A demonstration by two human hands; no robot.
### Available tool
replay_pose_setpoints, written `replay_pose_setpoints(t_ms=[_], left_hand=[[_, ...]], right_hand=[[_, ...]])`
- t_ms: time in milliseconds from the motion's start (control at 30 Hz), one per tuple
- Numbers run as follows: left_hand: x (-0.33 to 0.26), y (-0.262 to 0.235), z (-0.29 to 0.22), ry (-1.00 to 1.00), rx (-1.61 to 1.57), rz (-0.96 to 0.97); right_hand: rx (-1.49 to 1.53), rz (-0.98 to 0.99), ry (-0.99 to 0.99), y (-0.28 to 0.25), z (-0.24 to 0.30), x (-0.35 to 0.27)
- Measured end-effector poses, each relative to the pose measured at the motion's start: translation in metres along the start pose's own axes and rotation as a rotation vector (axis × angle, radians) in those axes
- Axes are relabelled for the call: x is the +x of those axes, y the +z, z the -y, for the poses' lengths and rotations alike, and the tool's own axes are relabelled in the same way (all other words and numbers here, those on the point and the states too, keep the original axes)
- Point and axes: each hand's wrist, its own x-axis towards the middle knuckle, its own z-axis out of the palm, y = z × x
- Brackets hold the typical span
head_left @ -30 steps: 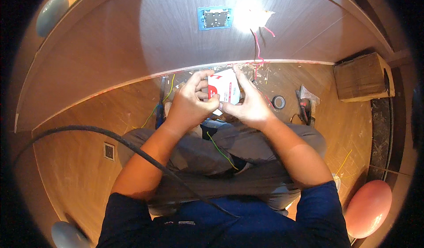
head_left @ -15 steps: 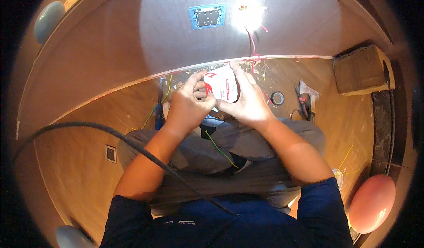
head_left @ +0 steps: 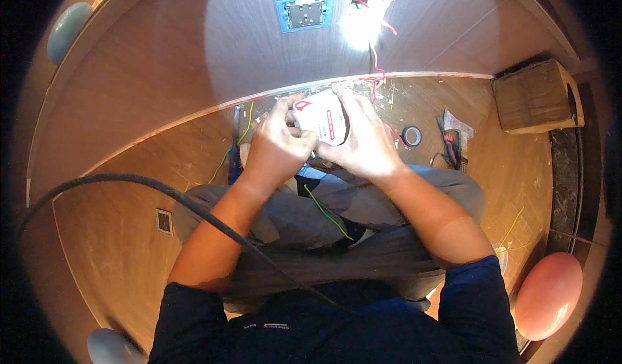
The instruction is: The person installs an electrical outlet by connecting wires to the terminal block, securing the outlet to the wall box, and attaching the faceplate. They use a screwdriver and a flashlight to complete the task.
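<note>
The left hand point(head_left: 285, 134) and the right hand point(head_left: 361, 136) are clamping a small white-and-red package point(head_left: 321, 119) between them, holding it over the floor point(head_left: 499, 176) in front of the crossed legs point(head_left: 427, 199), while a roll of black tape point(head_left: 405, 137) is lying to their right.

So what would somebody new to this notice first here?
Probably the glaring patch of light high on the wall, right of centre, at an opening with red wires coming out. Next, likely the white-and-red package held between the left hand and right hand, just above the picture's middle. The big pinkish-orange, balloon-like oval at lower right also stands out.
</note>
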Motion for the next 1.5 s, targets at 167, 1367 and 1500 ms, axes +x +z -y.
replay_pose_setpoints(t_ms=[167,1367,1500], left_hand=[[0.007,-0.01,0.0,-0.159,-0.424,0.057],[0.012,-0.003,0.018,0.126,-0.475,0.177],[0.011,0.011,0.021,-0.515,-1.169,0.417]], right_hand=[[0.092,-0.012,0.08,-0.005,-0.002,0.007],[1.317,0.296,0.294,-0.023,-0.019,0.017],[0.519,-0.083,0.003,-0.025,-0.002,0.018]])
